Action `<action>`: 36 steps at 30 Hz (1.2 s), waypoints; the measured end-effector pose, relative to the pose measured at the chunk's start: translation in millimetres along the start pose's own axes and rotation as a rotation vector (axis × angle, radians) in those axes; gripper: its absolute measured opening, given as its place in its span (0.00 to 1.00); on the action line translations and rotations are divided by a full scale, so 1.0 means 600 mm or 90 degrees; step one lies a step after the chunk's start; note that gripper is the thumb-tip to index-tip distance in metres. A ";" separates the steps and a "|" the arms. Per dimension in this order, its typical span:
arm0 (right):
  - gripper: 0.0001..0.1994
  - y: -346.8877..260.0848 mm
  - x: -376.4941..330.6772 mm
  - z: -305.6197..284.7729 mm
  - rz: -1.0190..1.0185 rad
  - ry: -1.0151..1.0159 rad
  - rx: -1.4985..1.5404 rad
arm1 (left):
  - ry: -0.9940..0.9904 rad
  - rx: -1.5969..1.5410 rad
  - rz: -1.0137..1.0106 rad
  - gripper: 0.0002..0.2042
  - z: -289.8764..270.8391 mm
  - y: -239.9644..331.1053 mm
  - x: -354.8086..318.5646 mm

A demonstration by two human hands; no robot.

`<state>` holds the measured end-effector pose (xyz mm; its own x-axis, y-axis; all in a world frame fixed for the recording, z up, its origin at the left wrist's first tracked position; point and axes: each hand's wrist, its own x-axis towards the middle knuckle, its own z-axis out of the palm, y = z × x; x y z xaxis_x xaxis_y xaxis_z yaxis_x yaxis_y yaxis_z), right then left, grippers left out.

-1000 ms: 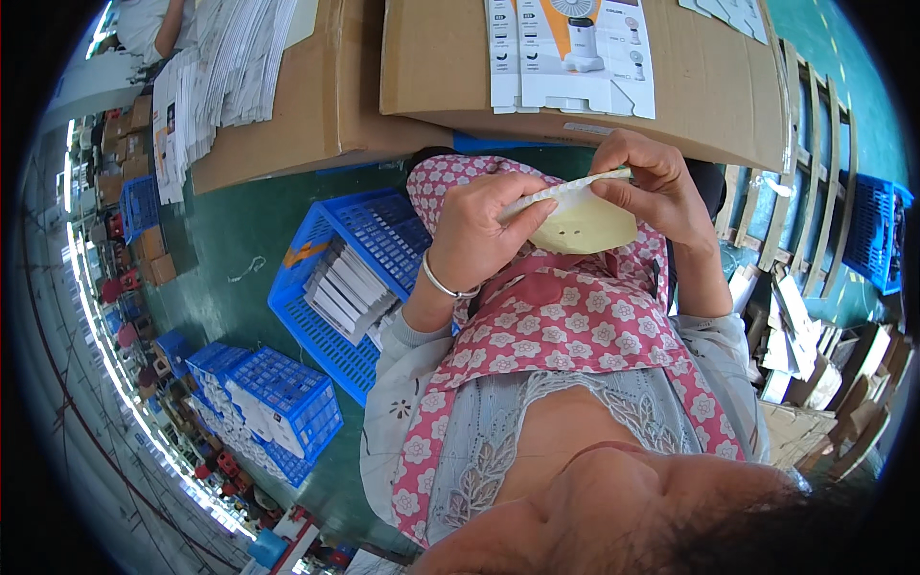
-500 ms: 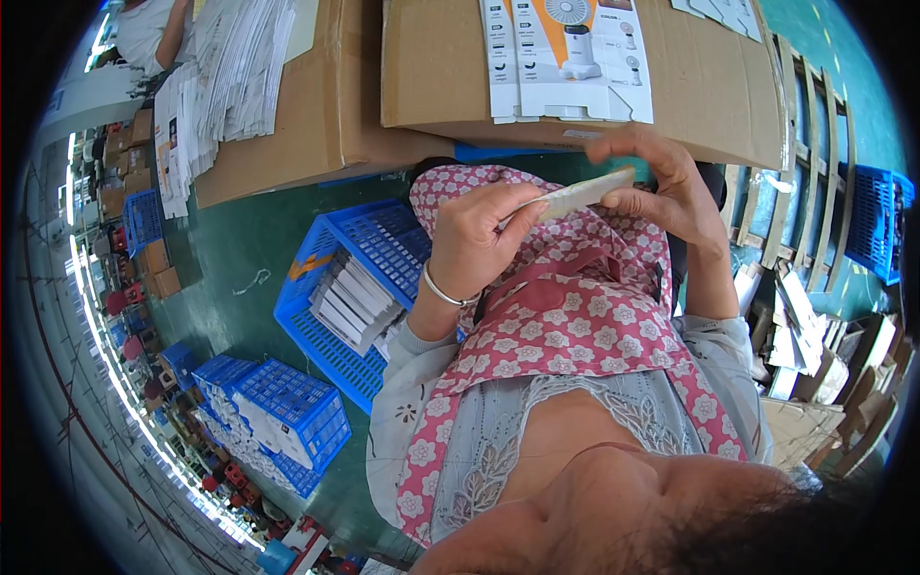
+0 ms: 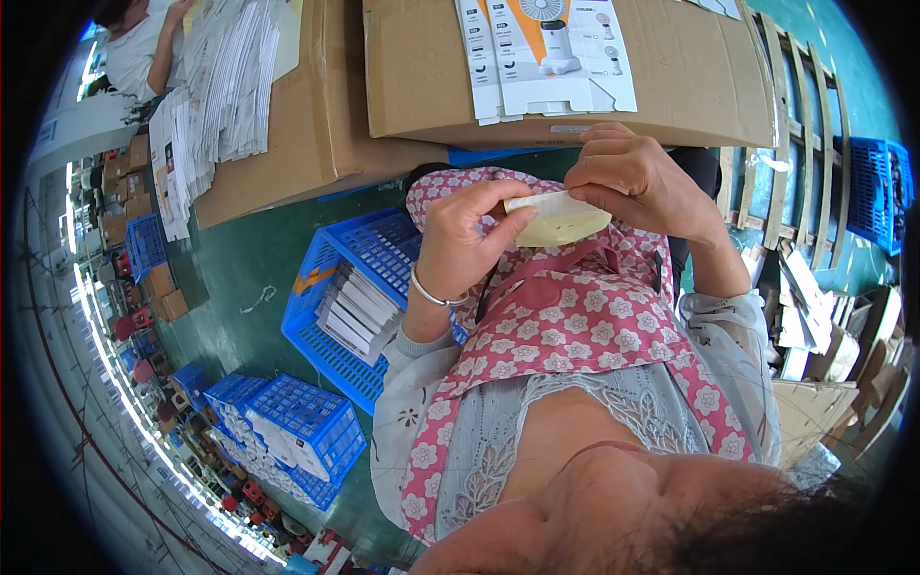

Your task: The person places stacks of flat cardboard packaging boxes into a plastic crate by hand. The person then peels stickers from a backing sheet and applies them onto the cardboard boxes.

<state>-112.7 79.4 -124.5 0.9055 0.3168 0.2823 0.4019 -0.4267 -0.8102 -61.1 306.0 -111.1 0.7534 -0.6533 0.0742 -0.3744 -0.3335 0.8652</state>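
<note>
Holding pale yellow sheet (image 3: 565,231) over flowered apron (image 3: 594,333) | pinching left end with fingers of left hand (image 3: 465,230), upper right edge with those of right hand (image 3: 640,185) | advisable: grip lightly, avoid creasing, level ends

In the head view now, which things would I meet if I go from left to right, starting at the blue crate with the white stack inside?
Blue crate with the white stack → left hand → pale yellow piece → right hand → wooden pallet → blue crate at far right.
</note>
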 end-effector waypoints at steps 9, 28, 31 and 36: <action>0.04 0.002 -0.009 0.000 -0.011 0.027 0.019 | -0.019 -0.086 -0.045 0.04 0.001 -0.011 -0.009; 0.08 0.028 -0.054 0.011 0.240 0.089 0.412 | 0.110 -0.245 -0.048 0.04 -0.013 -0.038 -0.026; 0.07 0.023 -0.048 0.020 0.261 0.099 0.406 | 0.127 -0.238 -0.096 0.07 -0.013 -0.050 -0.032; 0.05 0.004 -0.030 0.029 0.244 0.097 0.316 | 0.162 0.217 0.123 0.25 -0.017 -0.011 0.008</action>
<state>-130.5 87.0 -140.6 0.9961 0.0812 -0.0337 -0.0312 -0.0314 -0.9990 -49.2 312.0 -111.4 0.7454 -0.5523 0.3733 -0.6445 -0.4543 0.6150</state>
